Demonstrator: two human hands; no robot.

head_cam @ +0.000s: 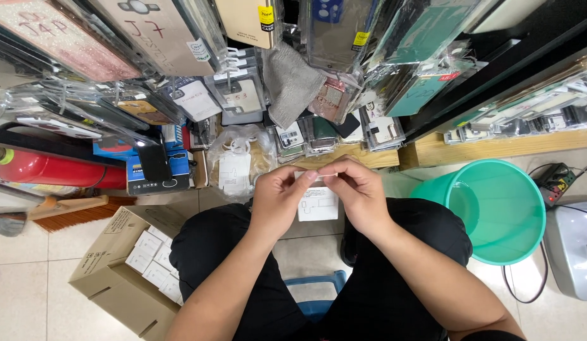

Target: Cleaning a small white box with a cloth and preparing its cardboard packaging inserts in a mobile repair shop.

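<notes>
Your two bare forearms come up from the bottom edge of the view. Your left hand (277, 199) and your right hand (358, 192) wear no gloves, rings, watch or bracelets that show. Your fingernails are short and unpainted. No sleeve covers either forearm; only a sliver of black fabric appears at your right upper arm, in the lower corner. Your legs are clothed in plain black trousers (211, 252), smooth, loose cloth without any visible pattern, pockets or seams.
</notes>
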